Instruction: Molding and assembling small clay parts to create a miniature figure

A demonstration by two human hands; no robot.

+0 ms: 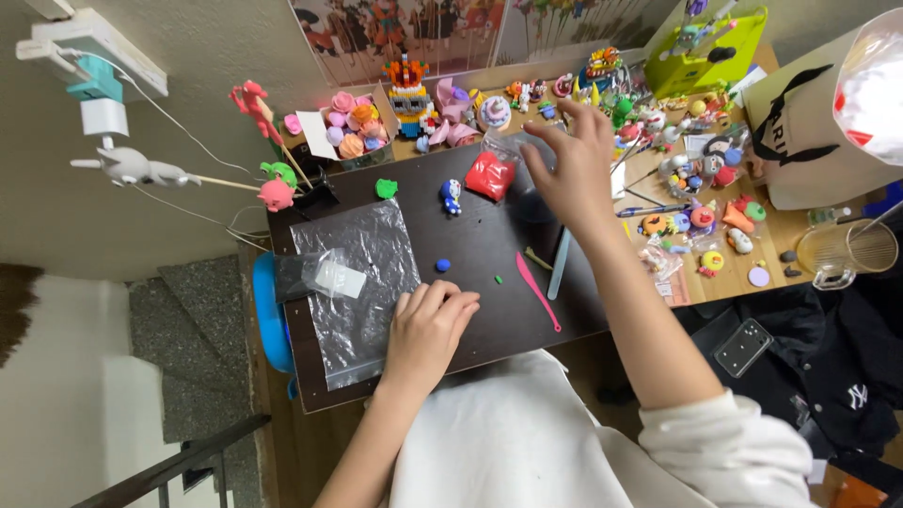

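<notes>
Fingers of the right hand [572,165] are spread and slightly curled, reaching out over the far part of the dark work mat [489,254]. Just left of those fingers, near but apart from them, lies a clear bag of red clay [491,175]; the thumb points towards it without touching. Whether the fingertips rest on anything beneath the palm cannot be told.

The left hand [428,329] sits near the front edge of the mat with its fingers curled and pressed together, knuckles up, at the right edge of a crinkled clear plastic sheet [357,277]. Whether it pinches anything is hidden.

Between the two hands lie a small blue clay ball [443,265], a tiny green bit [499,279], a pink modelling tool [537,290] and a pale blue stick [560,265]. A small blue and white figure [451,196] stands just left of the red clay bag, and a green clay piece [387,188] lies further left. Many small colourful clay figures [658,122] crowd the wooden table [724,282] beyond and to the right.
</notes>
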